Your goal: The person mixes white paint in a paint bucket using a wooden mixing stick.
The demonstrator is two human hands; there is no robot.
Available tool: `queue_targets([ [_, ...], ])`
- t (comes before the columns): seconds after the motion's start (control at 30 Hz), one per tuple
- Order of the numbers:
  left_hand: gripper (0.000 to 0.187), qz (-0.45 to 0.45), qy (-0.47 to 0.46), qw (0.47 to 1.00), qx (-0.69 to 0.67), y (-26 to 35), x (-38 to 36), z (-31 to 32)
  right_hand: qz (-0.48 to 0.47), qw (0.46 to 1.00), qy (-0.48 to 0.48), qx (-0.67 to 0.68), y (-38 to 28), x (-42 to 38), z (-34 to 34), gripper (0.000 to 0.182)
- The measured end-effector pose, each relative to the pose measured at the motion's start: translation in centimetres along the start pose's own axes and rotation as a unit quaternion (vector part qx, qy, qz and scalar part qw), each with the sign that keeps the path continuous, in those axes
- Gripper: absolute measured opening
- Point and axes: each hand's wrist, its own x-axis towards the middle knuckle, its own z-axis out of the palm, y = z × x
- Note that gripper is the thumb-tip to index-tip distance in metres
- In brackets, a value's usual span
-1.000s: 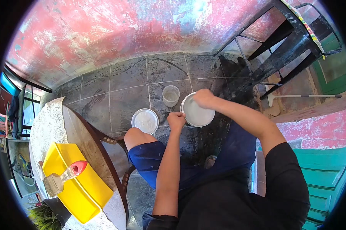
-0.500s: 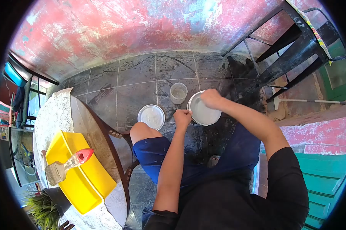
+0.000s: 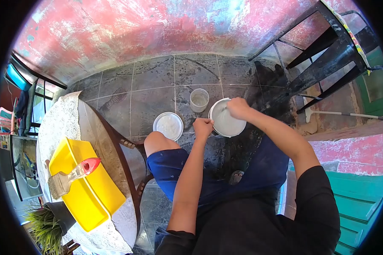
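I see the bucket (image 3: 226,121) standing upright on the tiled floor (image 3: 149,80), straight ahead of my knees and between my two hands. My right hand (image 3: 238,108) sits over its far rim, curled as if around something dipped inside; I cannot tell what, or how tight. My left hand (image 3: 203,127) is fisted against the near left rim, apparently gripping the edge. Both touch it, the left being closer to my body. The bucket is round, white and paint-smeared, with pale liquid inside. Its lid (image 3: 168,126) lies flat just left; a small tub (image 3: 199,100) stands just beyond.
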Motion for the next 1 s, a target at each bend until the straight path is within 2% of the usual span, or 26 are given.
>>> queue_targets([
  [0.13,0.012,0.010,0.013,1.000,0.012,-0.2,0.0,0.1,0.038,0.995,-0.064,-0.071,1.2,-2.6,-1.5,0.017],
  [0.2,0.012,0.012,0.017,1.000,0.010,-0.8,0.3,0.3,0.000,0.991,-0.130,-0.043,-0.2,-4.5,-1.3,0.016],
  [0.3,0.012,0.036,0.019,0.999,0.023,-0.6,0.4,0.2,-0.040,0.984,-0.172,0.002,-3.1,-4.3,-1.0,0.015],
  [0.33,0.013,0.018,-0.001,1.000,0.021,0.1,0.1,-0.1,-0.038,0.985,-0.171,0.002,-3.6,-3.5,-1.1,0.015],
  [0.4,0.014,0.002,-0.023,1.000,0.020,0.4,0.1,-0.3,-0.025,0.994,-0.094,0.054,-3.5,-1.6,-0.7,0.015],
  [0.43,0.013,0.001,-0.017,1.000,0.015,0.2,0.2,-0.2,-0.022,0.994,-0.093,0.054,-2.6,-1.0,-0.7,0.015],
  [0.5,0.013,0.000,-0.016,1.000,0.010,0.2,0.2,-0.1,0.013,1.000,-0.004,0.000,-1.0,-0.1,-0.8,0.016],
  [0.63,0.012,-0.005,-0.015,1.000,-0.012,-0.5,0.4,0.1,0.030,0.998,-0.040,-0.044,1.4,-2.4,-0.7,0.017],
  [0.67,0.013,0.008,-0.012,1.000,-0.004,-0.6,0.5,0.1,0.031,0.998,-0.040,-0.044,0.7,-3.3,-0.8,0.017],
  [0.73,0.011,-0.002,-0.008,1.000,-0.017,-0.2,0.2,0.0,0.005,0.993,-0.117,-0.026,-0.6,-5.1,-0.6,0.019],
  [0.77,0.010,-0.012,-0.004,0.999,-0.030,0.1,0.1,0.0,0.006,0.993,-0.116,-0.028,-1.4,-5.2,-0.5,0.019],
  [0.83,0.010,-0.018,-0.004,0.999,-0.032,0.2,0.2,0.1,-0.027,0.988,-0.149,0.033,-3.3,-4.4,-0.1,0.019],
  [0.97,0.010,-0.014,-0.004,1.000,-0.019,0.3,0.2,-0.1,-0.024,0.995,-0.083,0.052,-2.5,-0.4,0.1,0.018],
  [1.0,0.010,-0.014,-0.006,1.000,-0.019,0.1,0.3,-0.1,0.006,0.999,-0.028,0.037,-1.2,0.4,0.2,0.017],
])
